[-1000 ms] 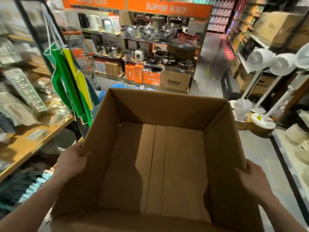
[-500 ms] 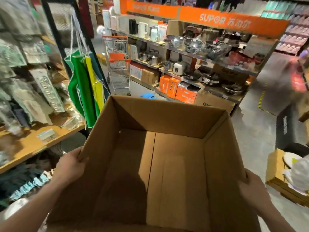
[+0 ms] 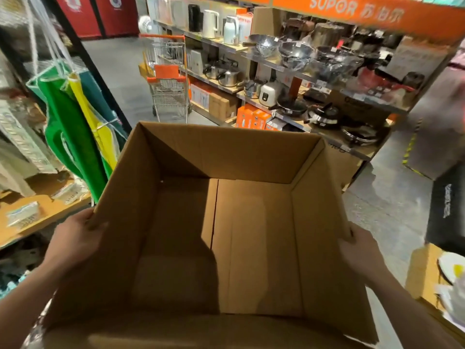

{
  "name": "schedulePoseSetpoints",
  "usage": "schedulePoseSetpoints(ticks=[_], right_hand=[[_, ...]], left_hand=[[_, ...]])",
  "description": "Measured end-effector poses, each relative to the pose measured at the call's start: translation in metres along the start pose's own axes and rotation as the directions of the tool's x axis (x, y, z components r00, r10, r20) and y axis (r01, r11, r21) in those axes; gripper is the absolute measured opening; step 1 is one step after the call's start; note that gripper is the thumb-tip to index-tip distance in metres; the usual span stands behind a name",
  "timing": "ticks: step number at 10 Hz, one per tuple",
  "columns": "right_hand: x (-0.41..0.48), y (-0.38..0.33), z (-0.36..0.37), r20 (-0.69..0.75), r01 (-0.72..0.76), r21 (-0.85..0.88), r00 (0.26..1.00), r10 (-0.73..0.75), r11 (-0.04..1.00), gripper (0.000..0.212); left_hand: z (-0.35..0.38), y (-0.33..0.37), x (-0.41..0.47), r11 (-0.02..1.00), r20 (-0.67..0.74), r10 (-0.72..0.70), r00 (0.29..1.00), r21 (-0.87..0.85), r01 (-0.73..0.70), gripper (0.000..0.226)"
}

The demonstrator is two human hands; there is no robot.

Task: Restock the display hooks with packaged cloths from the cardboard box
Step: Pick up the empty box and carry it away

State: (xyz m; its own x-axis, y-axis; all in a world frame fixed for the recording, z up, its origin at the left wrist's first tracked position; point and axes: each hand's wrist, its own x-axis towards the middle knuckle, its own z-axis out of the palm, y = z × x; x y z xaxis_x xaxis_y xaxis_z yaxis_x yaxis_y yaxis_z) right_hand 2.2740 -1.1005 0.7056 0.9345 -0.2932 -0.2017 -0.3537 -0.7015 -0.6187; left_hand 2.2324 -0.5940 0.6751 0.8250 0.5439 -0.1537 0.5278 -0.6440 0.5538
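Observation:
I carry a large open cardboard box (image 3: 251, 159) in front of me, and its inside shows only bare brown cardboard. My left hand (image 3: 73, 240) grips the box's left wall, thumb over the rim. On the other side, my right hand (image 3: 362, 253) grips the right wall the same way. Packaged cloths (image 3: 22, 137) hang on the display at the far left, blurred. More packets (image 3: 24, 215) lie on the wooden shelf (image 3: 50, 210) below them.
Green and yellow hanging items (image 3: 73, 127) dangle next to the box's left corner. A shopping cart (image 3: 168, 79) stands in the aisle ahead. Shelves of cookware (image 3: 302, 59) run along the right. A low carton (image 3: 425, 270) sits on the floor at my right.
The view has swung left and dipped: the cookware shelves slid right and the shopping cart and aisle came into view. Both hands keep the same hold on the box.

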Motion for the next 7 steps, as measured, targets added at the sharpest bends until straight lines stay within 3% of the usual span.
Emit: schedulePoseSetpoints(ticks=[2, 5, 7], right_hand=[[0.142, -0.026, -0.008, 0.029, 0.016, 0.007, 0.999, -0.016, 1.000, 0.025], [0.319, -0.111, -0.025, 0.135, 0.228, -0.080, 0.967, -0.216, 0.970, 0.022], [0.423, -0.166, -0.008, 0.268, 0.380, -0.129, 0.903, -0.336, 0.916, 0.016]], left_hand=[[0.050, 0.083, 0.098, 1.000, -0.034, 0.002, 0.999, 0.009, -0.002, 0.027], [0.069, 0.163, 0.155, 0.981, -0.128, -0.193, 0.973, -0.037, 0.190, 0.032], [0.079, 0.195, 0.125, 0.921, -0.314, -0.389, 0.866, -0.116, 0.372, 0.035]])
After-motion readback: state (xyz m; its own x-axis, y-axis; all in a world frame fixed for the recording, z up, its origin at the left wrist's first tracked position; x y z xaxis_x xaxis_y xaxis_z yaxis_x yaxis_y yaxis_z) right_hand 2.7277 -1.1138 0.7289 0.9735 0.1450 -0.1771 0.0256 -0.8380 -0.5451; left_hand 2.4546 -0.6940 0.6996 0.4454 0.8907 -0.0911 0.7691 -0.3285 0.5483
